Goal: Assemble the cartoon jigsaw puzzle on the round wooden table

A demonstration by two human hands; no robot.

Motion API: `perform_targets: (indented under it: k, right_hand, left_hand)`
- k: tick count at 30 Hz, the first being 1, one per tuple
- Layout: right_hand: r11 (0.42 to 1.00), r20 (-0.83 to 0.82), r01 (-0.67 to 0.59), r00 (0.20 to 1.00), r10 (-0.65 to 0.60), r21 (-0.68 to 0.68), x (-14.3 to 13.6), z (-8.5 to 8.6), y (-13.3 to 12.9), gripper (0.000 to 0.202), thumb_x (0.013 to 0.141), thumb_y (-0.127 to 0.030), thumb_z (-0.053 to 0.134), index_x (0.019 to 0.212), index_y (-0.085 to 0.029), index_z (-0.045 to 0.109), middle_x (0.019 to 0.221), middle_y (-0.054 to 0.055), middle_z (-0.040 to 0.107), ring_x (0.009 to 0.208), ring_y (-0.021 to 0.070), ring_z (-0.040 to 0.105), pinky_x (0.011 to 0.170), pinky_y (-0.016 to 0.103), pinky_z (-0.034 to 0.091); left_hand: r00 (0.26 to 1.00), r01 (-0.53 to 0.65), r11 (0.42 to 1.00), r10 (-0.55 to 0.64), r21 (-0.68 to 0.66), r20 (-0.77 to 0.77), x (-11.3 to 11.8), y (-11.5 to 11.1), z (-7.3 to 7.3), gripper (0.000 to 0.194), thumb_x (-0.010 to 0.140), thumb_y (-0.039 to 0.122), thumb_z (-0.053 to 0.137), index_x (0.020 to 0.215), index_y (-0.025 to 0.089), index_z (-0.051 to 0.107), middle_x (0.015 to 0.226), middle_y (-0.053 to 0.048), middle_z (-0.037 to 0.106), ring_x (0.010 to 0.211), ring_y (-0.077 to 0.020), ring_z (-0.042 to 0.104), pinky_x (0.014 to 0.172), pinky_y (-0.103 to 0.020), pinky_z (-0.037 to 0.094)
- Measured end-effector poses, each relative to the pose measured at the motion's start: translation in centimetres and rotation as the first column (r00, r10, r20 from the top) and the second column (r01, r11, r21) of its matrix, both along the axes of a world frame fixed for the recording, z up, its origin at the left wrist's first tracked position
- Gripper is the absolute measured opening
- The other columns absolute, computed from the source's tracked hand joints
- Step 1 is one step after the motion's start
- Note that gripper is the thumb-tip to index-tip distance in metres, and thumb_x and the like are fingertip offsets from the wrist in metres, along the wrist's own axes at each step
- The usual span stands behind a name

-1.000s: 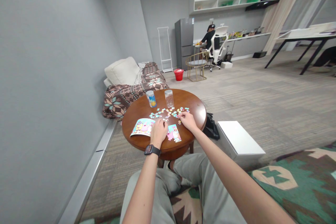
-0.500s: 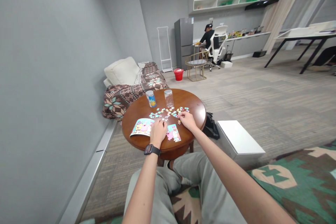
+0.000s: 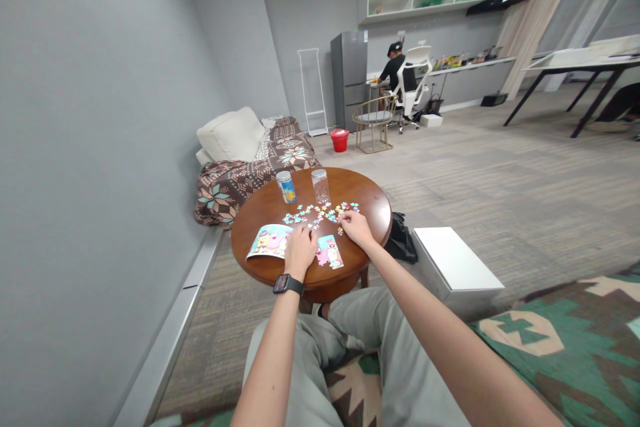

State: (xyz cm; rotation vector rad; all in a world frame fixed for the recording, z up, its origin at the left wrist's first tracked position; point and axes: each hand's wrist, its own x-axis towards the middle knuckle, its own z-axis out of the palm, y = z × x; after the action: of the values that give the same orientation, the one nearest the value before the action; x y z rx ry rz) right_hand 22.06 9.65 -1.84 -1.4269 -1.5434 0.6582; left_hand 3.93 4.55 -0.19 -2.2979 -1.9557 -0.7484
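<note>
Loose jigsaw puzzle pieces [image 3: 295,218] are strewn over the round wooden table [image 3: 250,213]. My left hand [image 3: 301,247], with a dark watch on its wrist, is closed low over the table beside the picture sheet [image 3: 267,242]; its fingers curl over something I cannot make out. At the right edge of the loose pieces, my right hand [image 3: 356,227] pinches a puzzle piece, mostly covered by the fingertips. Between the hands lies a joined puzzle section [image 3: 330,252] in pink, white and blue, partly behind my left hand.
Toward the table's far side stand a jar with a blue and yellow label [image 3: 287,188] and a clear jar [image 3: 321,188], both with silver lids. A white box [image 3: 453,257] and a black bag [image 3: 403,240] are to the right. A person [image 3: 395,73] sits far back.
The view has shifted very slightly. Both hands stay in nearly the same places, and the puzzle pieces show no clear movement.
</note>
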Motion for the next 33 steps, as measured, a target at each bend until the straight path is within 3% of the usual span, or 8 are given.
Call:
perform_targets:
  k: [20, 24, 28, 33]
  right_hand:
    - [0.997, -0.044, -0.043, 0.998, 0.046, 0.061, -0.05, -0.43, -0.07, 0.02, 0.069, -0.009, 0.046, 0.074, -0.021, 0.061, 0.069, -0.002, 0.064, 0.066, 0.0133, 0.06, 0.069, 0.023, 0.045]
    - [0.999, -0.077, -0.021, 0.997, 0.024, 0.037, 0.03, -0.64, 0.21, 0.019, 0.069, -0.009, 0.045, 0.072, -0.021, 0.06, 0.069, -0.002, 0.064, 0.067, 0.0144, 0.06, 0.069, 0.024, 0.046]
    - [0.997, -0.064, 0.008, 0.998, -0.004, 0.075, 0.17, -0.68, 0.35, 0.021, 0.07, -0.008, 0.043, 0.072, -0.021, 0.06, 0.077, 0.001, 0.063, 0.076, 0.0167, 0.059, 0.079, 0.029, 0.046]
    - [0.973, 0.025, 0.138, 0.989, -0.145, 0.187, 0.15, -0.84, 0.39, 0.021, 0.067, -0.005, 0.044, 0.071, -0.02, 0.058, 0.089, 0.006, 0.055, 0.086, 0.0211, 0.054, 0.087, 0.035, 0.045]
  left_hand:
    - [1.0, -0.016, 1.0, 0.016, 0.003, -0.017, 0.12, -0.05, -0.05, 0.03, 0.096, 0.023, 0.04, 0.093, 0.016, 0.069, 0.106, -0.011, 0.066, 0.1, -0.0237, 0.059, 0.09, -0.036, 0.043]
    - [0.999, -0.023, 1.0, 0.023, 0.013, -0.028, 0.11, -0.04, -0.05, 0.029, 0.095, 0.023, 0.041, 0.095, 0.016, 0.069, 0.105, -0.011, 0.065, 0.101, -0.0237, 0.058, 0.09, -0.036, 0.043]
    - [0.999, -0.018, 1.0, 0.019, 0.018, -0.042, 0.08, 0.0, -0.11, 0.029, 0.095, 0.022, 0.04, 0.095, 0.016, 0.068, 0.106, -0.011, 0.065, 0.101, -0.0235, 0.059, 0.09, -0.036, 0.044]
    - [0.998, -0.023, 1.0, 0.024, 0.01, -0.056, 0.2, 0.01, -0.02, 0.029, 0.095, 0.021, 0.04, 0.095, 0.015, 0.068, 0.106, -0.011, 0.066, 0.102, -0.0231, 0.059, 0.091, -0.035, 0.044]
